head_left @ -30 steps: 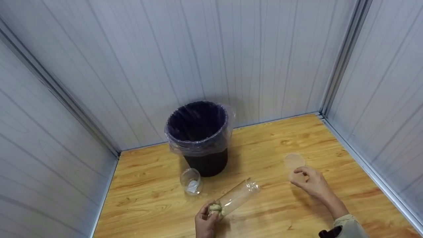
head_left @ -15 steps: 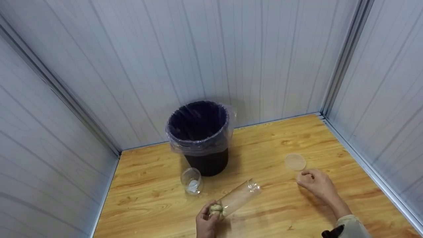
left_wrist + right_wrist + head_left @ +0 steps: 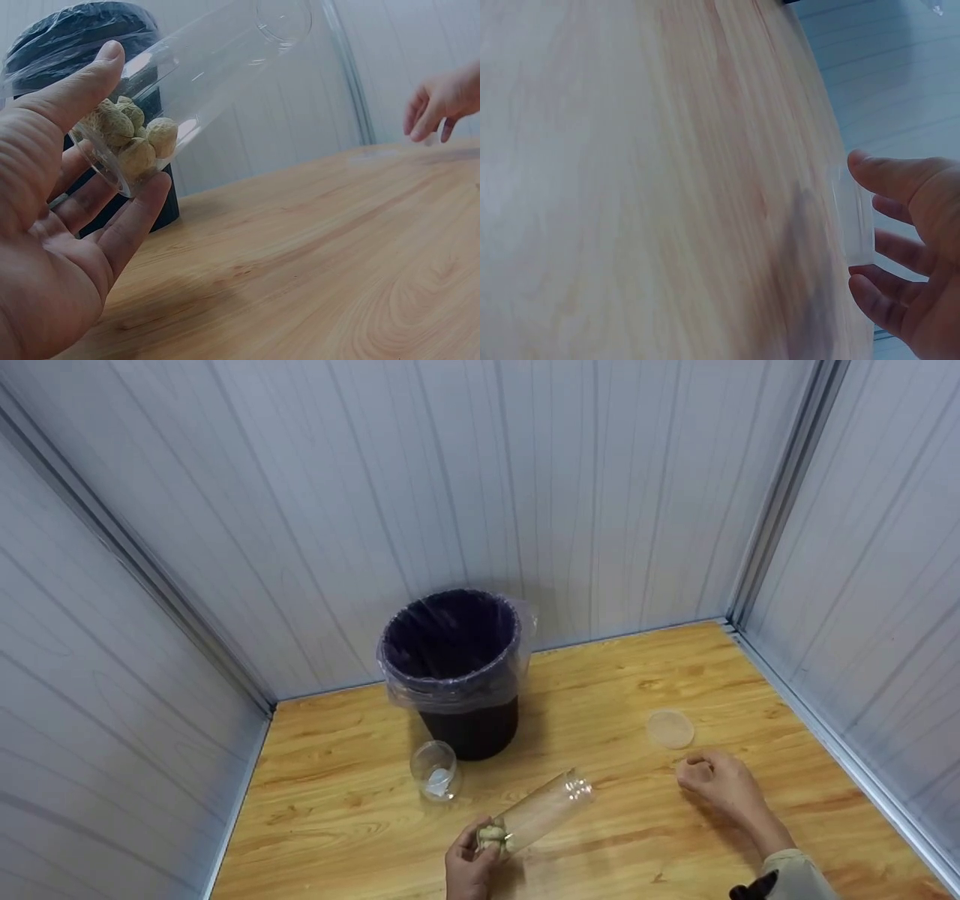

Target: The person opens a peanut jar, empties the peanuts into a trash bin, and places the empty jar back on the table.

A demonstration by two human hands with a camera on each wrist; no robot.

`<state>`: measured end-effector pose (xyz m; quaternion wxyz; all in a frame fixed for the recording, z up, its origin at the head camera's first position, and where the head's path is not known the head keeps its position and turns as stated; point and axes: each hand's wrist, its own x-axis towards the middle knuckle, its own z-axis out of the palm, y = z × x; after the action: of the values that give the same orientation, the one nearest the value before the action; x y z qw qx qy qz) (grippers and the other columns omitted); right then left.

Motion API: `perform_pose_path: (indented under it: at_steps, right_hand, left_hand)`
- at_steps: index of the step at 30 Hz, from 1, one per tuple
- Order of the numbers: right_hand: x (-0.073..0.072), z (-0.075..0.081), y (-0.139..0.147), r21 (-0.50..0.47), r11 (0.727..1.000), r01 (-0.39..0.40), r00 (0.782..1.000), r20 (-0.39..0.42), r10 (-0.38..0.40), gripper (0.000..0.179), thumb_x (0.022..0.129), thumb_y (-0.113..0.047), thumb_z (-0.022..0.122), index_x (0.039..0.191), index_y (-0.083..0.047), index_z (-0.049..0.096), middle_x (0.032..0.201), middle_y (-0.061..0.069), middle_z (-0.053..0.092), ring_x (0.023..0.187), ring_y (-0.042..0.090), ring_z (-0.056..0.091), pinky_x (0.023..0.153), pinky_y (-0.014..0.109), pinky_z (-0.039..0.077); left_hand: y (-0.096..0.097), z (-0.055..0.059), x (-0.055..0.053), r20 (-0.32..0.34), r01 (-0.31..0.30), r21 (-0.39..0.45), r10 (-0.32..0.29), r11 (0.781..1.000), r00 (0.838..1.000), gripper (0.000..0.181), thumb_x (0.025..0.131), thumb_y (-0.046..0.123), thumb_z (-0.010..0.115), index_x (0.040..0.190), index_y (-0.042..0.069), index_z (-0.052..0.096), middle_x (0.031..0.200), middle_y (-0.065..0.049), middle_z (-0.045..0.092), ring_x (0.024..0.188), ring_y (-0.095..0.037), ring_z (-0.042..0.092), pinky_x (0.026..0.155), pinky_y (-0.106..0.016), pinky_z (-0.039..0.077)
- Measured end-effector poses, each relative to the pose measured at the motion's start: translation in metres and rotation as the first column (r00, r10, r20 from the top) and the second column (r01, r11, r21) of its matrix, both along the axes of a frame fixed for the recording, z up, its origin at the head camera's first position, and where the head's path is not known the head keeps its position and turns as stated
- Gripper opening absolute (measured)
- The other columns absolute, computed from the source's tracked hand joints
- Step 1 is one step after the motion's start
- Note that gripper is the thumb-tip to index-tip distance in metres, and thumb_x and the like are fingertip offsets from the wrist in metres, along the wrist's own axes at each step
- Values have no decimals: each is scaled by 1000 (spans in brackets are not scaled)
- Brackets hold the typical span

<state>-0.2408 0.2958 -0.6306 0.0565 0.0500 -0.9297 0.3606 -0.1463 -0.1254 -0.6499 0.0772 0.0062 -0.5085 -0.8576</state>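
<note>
My left hand (image 3: 471, 862) grips the base of a clear plastic jar (image 3: 544, 814), thumb on one side and fingers on the other. The jar is tilted, its uncapped mouth pointing up to the right. Several unshelled peanuts (image 3: 127, 135) lie in its bottom end. Over on the right, my right hand (image 3: 724, 787) is just above the table, pinching a translucent plastic lid (image 3: 855, 221) between thumb and fingers; in the head view the fingers mostly hide it. Just beyond that hand, a flat translucent disc (image 3: 670, 729) lies on the table.
A black bin (image 3: 472, 727) with a purple liner stands near the back wall. At its front left foot is a clear cup (image 3: 433, 757) with something white inside. Panelled walls (image 3: 600, 510) enclose the wooden tabletop (image 3: 337, 810) at the back and sides.
My right hand has drawn slightly right and toward me, away from the disc, with the lid turning mostly out of sight behind the fingers. The left hand and jar have barely moved.
</note>
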Motion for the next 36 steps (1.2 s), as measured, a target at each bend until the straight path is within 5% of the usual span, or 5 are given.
perform_pose_path:
  at_steps: [8,13,19,28,36]
  right_hand:
    - [1,-5,1,24,1000,9,1000,-11,-9,35,83,-23,77,108,0,67,106,19,64,100,41,59,84,58,47]
    - [3,-5,2,-8,1000,9,999,53,-9,40,86,-30,75,112,-1,65,112,19,62,104,41,57,85,57,46]
    - [4,-8,2,-10,1000,-1,995,97,2,37,89,-28,71,114,-1,65,113,19,61,106,40,56,86,56,46]
    - [9,-14,0,-17,1000,26,1000,2,-26,40,85,-25,76,114,0,65,112,21,61,105,42,57,86,58,45]
    - [4,1,-6,-36,997,70,992,-98,-74,35,90,-22,70,115,3,64,115,25,59,105,46,55,84,60,45]
  left_hand:
    - [-1,4,-2,152,0,-61,9,998,988,49,84,-7,67,126,-22,46,109,-11,64,96,-16,62,80,-27,54]
    - [-1,4,-3,210,0,-40,9,999,978,50,84,-7,67,129,-19,47,112,-13,64,97,-17,63,80,-28,54]
    - [-1,2,1,169,1,-56,9,998,986,53,82,-7,69,127,-21,46,111,-12,64,97,-16,62,82,-28,54]
    - [0,-1,4,50,16,-53,-14,998,999,51,83,-10,67,124,-27,41,105,-7,65,93,-13,63,79,-24,54]
    - [3,-4,2,-10,21,-28,-21,999,1000,47,84,-12,62,122,-28,40,104,-5,65,92,-12,63,74,-21,53]
